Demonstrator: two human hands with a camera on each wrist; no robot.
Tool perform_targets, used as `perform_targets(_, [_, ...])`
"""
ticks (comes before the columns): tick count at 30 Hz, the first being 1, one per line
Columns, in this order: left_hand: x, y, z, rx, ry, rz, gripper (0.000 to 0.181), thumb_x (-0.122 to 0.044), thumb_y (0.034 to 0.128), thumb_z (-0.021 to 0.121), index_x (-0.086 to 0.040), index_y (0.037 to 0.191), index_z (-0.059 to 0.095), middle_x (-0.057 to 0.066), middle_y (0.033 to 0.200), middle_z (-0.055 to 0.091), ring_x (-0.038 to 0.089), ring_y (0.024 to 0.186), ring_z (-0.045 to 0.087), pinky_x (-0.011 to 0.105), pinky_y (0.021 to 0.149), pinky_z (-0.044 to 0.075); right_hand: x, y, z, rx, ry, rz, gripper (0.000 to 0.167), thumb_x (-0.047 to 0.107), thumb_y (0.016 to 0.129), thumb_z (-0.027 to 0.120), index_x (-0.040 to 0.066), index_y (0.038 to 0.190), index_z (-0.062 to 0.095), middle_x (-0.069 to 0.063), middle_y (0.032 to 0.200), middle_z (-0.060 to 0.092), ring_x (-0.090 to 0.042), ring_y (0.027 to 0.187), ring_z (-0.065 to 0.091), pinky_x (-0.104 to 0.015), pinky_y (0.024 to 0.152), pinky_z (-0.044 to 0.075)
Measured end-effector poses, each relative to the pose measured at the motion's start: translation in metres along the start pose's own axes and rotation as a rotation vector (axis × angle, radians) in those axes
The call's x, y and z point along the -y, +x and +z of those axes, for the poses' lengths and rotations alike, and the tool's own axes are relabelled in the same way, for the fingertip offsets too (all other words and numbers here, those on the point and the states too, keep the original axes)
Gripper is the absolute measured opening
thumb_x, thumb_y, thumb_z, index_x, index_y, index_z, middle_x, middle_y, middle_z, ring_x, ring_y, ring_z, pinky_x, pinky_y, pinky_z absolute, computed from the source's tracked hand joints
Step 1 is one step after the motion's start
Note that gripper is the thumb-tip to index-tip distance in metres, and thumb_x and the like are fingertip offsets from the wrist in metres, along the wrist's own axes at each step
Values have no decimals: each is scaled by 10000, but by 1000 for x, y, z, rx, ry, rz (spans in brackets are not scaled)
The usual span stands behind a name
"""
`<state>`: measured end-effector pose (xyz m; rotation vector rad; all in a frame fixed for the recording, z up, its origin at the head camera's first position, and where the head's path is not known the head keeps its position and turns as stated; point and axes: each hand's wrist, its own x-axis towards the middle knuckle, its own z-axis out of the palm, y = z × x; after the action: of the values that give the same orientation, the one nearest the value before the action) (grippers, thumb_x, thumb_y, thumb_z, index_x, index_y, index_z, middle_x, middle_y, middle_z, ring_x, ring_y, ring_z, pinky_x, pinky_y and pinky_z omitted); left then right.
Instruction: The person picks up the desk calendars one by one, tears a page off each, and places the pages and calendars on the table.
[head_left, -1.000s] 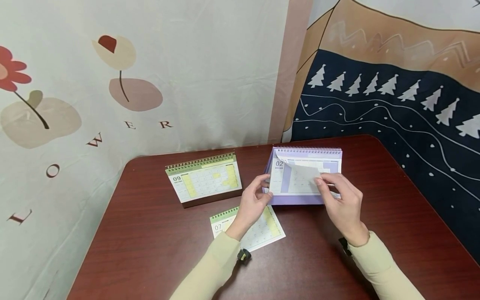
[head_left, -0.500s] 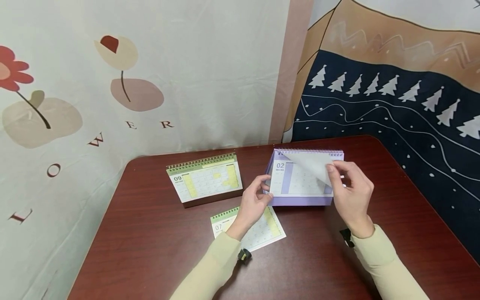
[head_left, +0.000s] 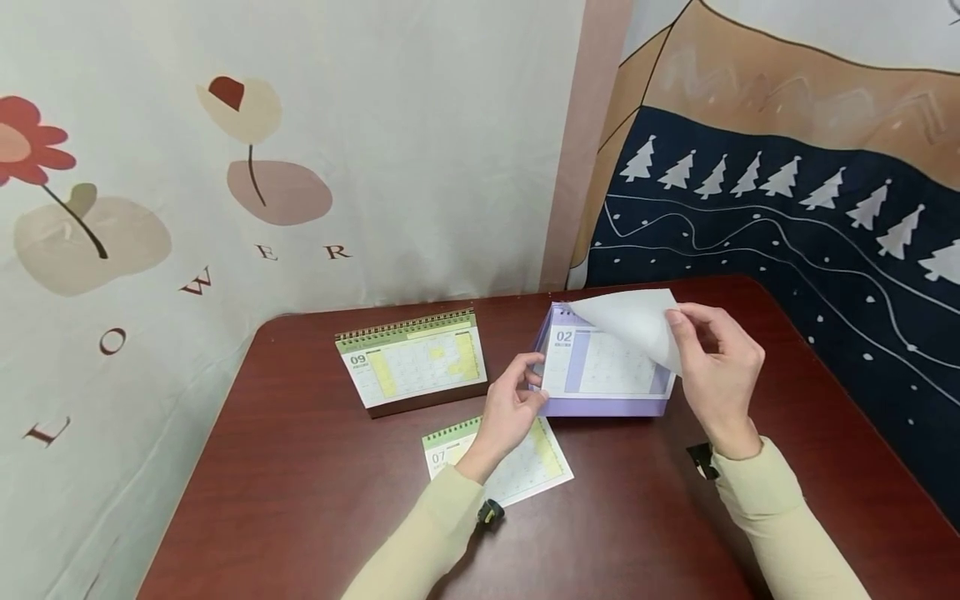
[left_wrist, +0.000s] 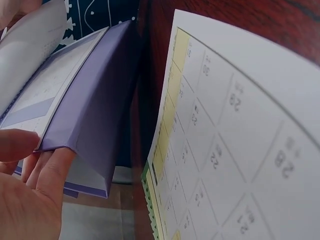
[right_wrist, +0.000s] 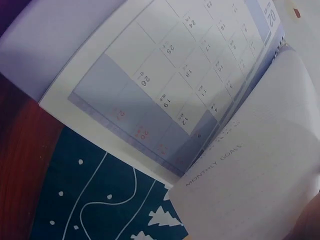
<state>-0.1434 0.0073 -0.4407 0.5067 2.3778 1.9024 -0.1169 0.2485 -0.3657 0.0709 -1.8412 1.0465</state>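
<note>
A purple desk calendar (head_left: 603,407) stands at the back right of the table, with its 02 page uppermost on the front. My left hand (head_left: 506,421) grips its lower left edge; in the left wrist view the thumb (left_wrist: 19,145) lies on the front and the fingers reach behind the purple board (left_wrist: 85,95). With my right hand (head_left: 722,367) I pinch the right edge of a calendar page (head_left: 633,321), which curls up toward the spiral binding. Its underside in the right wrist view (right_wrist: 250,165) reads MONTHLY GOALS.
A green desk calendar (head_left: 416,367) showing 09 stands to the left. Partly beneath my left forearm lies a sheet (head_left: 536,479) marked 07, with green punched top edge. Printed cloths (head_left: 435,167) hang behind the dark red table (head_left: 300,467).
My right hand has moved right and up with the page, lifting it off the 02 page toward the binding. The left hand keeps its hold on the calendar's left edge.
</note>
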Motion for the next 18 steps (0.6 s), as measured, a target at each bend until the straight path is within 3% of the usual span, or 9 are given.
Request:
perform_targets(6, [1,0,1,-23,13,25,482,112,849,644,-95,1284,644,111,935,650,261,858,731,309,773,593,11,10,1,7,-13,41,78,-79,877,764,-99,952,754,-214,866,703,64,708,540,-117,649,428])
perform_targets(13, [1,-1,1,-18,13,23,485,123,843,649,-91,1277,650,117,921,653,240,826,720,278,770,582,-11,14,-1,30,-26,133,92,24,900,789,-22,979,794,204,899,677,43,702,568,-116,641,428])
perform_targets(18, [1,-2,2,-19,13,33,490,135,839,654,-85,1277,647,125,911,655,246,814,713,275,766,577,-16,17,-3,61,-22,163,137,128,932,784,20,1013,805,244,903,667,3,707,586,-132,639,441])
